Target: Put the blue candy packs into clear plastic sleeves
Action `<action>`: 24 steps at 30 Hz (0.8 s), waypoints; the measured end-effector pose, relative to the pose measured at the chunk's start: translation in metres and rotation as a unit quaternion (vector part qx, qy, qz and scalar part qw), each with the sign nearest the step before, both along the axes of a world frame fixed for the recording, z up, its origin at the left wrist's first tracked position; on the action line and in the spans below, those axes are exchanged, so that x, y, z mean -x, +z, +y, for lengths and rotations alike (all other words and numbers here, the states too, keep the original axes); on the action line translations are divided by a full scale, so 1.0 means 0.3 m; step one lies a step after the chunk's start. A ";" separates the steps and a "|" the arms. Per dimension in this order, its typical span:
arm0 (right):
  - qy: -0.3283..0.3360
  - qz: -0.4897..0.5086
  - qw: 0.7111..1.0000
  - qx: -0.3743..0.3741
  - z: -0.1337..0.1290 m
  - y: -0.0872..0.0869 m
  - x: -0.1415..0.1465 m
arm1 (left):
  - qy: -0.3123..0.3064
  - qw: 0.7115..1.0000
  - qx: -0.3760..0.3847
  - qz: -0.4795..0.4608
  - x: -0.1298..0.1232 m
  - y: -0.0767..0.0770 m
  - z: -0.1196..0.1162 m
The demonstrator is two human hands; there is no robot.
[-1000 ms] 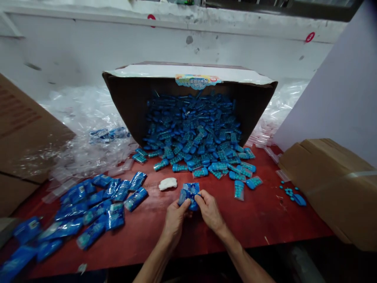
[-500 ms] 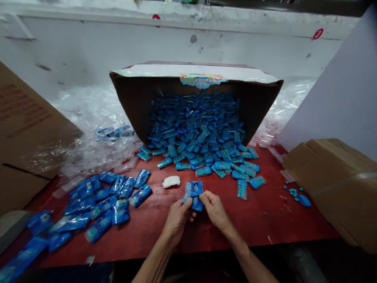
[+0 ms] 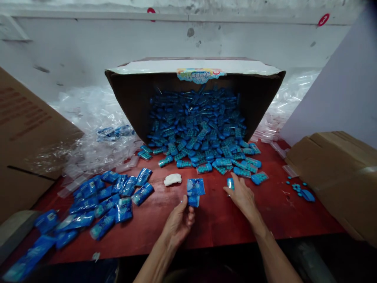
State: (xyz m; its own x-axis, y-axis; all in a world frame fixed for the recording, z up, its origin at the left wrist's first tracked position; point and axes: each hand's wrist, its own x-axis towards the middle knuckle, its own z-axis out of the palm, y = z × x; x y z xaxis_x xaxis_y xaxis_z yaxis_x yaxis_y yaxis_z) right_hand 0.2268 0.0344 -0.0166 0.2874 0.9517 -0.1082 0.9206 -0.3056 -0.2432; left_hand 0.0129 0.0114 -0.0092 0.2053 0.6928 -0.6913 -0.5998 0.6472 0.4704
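Observation:
My left hand [image 3: 178,222] pinches a flat blue printed packet [image 3: 196,186] by its lower left edge, above the red table. Off to the right, my right hand [image 3: 243,196] has its thumb and fingers around a small blue-capped candy bottle [image 3: 230,183]; my fingers hide part of it. Many similar clear bottles with blue-green beads spill from an open carton [image 3: 268,106] lying on its side, forming a pile [image 3: 200,133]. A white crumpled wad [image 3: 172,179] lies left of the packet. Filled blue packets [image 3: 123,209] are heaped farther left.
Clear plastic film and trays [image 3: 94,114] are piled left of the carton, more behind its right side. A brown box [image 3: 335,177] stands at the right, near loose beads and a blue cap [image 3: 308,195]. Another carton [image 3: 32,137] borders the left. The red table [image 3: 218,224] ends in front of me.
My right hand has let go of the packet and moved right, closing round a candy bottle. My left hand still holds the packet. The view has shifted slightly.

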 end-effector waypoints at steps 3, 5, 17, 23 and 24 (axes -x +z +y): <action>0.051 0.123 0.991 -0.020 0.018 -0.014 0.026 | 0.006 1.000 0.012 -0.002 0.008 -0.004 -0.002; 0.041 0.220 0.974 -0.048 0.026 -0.029 0.030 | 0.006 1.000 0.018 -0.014 0.014 -0.006 -0.004; 0.063 0.346 0.935 -0.056 -0.016 -0.043 0.012 | 0.023 0.999 0.001 0.035 0.005 -0.011 -0.010; 0.030 0.335 0.940 -0.060 -0.028 -0.028 0.032 | 0.028 0.999 0.015 0.032 0.004 -0.011 -0.012; 0.018 0.353 0.933 -0.063 -0.029 -0.026 0.038 | 0.027 0.999 0.019 0.027 0.004 -0.012 -0.012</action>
